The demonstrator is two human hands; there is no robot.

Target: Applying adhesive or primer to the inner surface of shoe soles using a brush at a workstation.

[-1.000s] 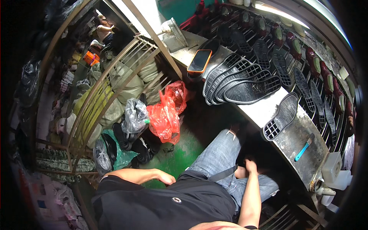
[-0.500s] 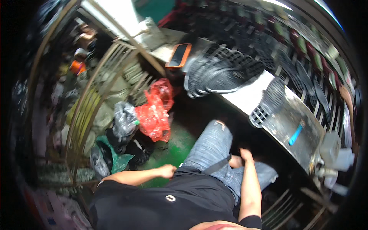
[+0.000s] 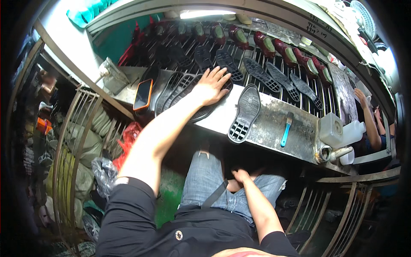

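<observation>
Left hand (image 3: 212, 87) lay palm down, fingers loosely spread, over the overlapping black shoe soles (image 3: 177, 89) on the workbench (image 3: 269, 122); with the forearm (image 3: 158, 132) it hid much of them, and its grip could not be told. Right hand (image 3: 241, 174) was at the jeans (image 3: 199, 175), its fingers lost in shadow. One separate sole (image 3: 245, 112) lay near a blue-handled brush (image 3: 286, 130).

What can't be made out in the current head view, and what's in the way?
All in the head view:
Stacked soles: their number; the left hand and left forearm cover part.
Right hand: whether it holds anything; shadow obscures it.
Red bag: its full shape; partly behind that forearm.
Distant person at left: their activity; too small and blurred.
</observation>
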